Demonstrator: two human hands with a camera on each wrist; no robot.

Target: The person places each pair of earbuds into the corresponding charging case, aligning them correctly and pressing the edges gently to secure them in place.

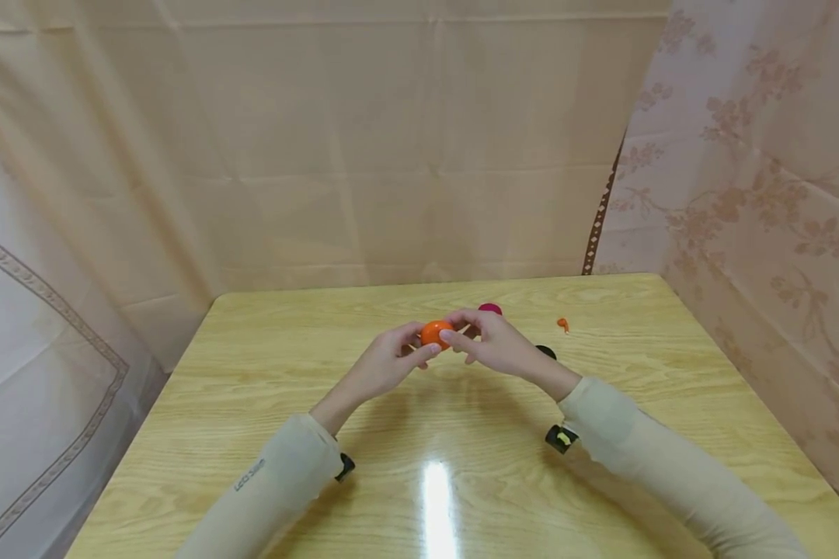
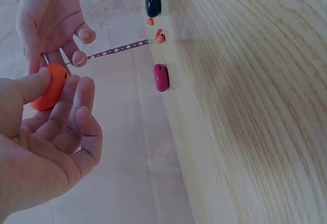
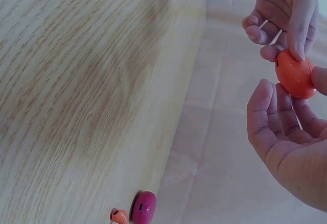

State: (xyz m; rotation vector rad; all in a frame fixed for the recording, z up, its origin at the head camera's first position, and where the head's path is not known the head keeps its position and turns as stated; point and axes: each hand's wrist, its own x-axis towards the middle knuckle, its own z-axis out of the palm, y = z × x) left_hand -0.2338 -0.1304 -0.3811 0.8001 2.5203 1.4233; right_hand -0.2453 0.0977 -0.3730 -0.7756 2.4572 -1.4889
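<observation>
Case (image 1: 433, 331), round and orange, is held up above the table (image 1: 266, 404) from both sides. The left hand (image 1: 384, 361) pinches one side with its thumb and bent fingers, and the right hand (image 1: 498, 343) pinches the other, perhaps so it stays still and won't drop. Their spare fingers curl loosely, holding nothing. A pink case (image 2: 161, 77), a black case (image 2: 153, 3), an orange earbud (image 2: 160, 38) and a smaller orange bit (image 2: 150, 21) lie on the table, likely leaving the hands room.
</observation>
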